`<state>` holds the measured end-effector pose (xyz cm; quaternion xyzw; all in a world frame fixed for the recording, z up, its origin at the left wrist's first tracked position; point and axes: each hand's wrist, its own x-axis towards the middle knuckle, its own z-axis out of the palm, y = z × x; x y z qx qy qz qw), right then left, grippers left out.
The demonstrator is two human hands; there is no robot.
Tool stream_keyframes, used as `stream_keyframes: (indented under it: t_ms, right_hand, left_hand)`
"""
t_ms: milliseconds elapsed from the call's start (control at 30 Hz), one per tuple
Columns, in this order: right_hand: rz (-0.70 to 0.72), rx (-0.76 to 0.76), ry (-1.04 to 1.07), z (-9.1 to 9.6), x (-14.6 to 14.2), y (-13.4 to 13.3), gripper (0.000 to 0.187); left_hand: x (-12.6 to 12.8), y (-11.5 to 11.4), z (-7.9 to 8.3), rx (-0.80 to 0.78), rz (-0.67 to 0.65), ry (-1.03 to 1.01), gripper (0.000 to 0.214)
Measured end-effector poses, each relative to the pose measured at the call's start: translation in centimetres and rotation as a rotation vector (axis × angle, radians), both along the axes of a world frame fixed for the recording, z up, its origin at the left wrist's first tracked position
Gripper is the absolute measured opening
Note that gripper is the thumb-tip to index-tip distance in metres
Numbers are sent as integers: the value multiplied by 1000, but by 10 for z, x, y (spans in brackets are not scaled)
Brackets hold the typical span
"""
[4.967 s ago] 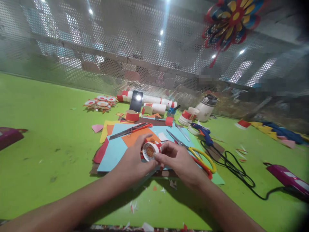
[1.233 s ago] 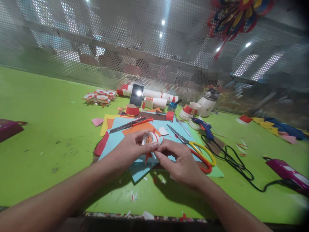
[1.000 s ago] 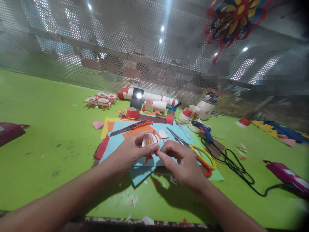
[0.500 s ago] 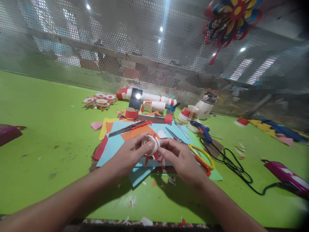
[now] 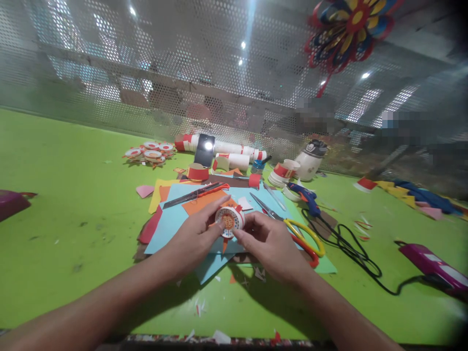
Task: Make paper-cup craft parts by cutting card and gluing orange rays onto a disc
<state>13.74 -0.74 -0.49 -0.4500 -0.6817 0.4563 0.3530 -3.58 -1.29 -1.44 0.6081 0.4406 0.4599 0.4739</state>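
Head view: paper disc held upright between left hand and right hand

Left thumb lies across the lower left of the disc's face and the index finger arches along its upper edge, so the left fingers pinch the rim. Right thumb and curled forefinger close on the opposite side, their tips at the disc's right edge; what the remaining right fingers grip is hidden. The disc is white-rimmed with dark marks and an orange centre, its face turned toward the camera; an orange point hangs below it and a red tab shows at upper right.

It sits above a stack of coloured paper, with a light blue sheet uppermost and an orange sheet on that. Scissors with yellow and red handles lie just beside the right hand, blades parted. Farther right are a blue glue gun, its black cord looping over the green table, and a purple device.

Beyond the paper, a dark phone-like panel stands before a long white tube. Left of these is a cluster of similar discs; to the right, a white flask. A perforated screen backs everything.
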Motion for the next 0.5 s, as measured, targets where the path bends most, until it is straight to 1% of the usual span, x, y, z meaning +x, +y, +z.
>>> stream_keyframes:
  t_ms: [133, 233, 333, 433, 500]
  right_hand:
    - [18, 77, -36, -1, 2, 2, 24]
    - [15, 75, -57, 2, 3, 2, 21]
    - [38, 27, -32, 7, 6, 3, 21]
    - [108, -60, 61, 10, 8, 6, 26]
    - [143, -111, 128, 10, 9, 9, 28]
  left_hand:
    - [0, 0, 4, -28, -8, -34, 61]
    - [0, -1, 8, -21, 5, -25, 69]
    - [-1, 0, 8, -45, -1, -110, 75]
    - [-3, 1, 7, -113, -9, -222, 82]
    - [-3, 1, 7, -142, 5, -247, 83]
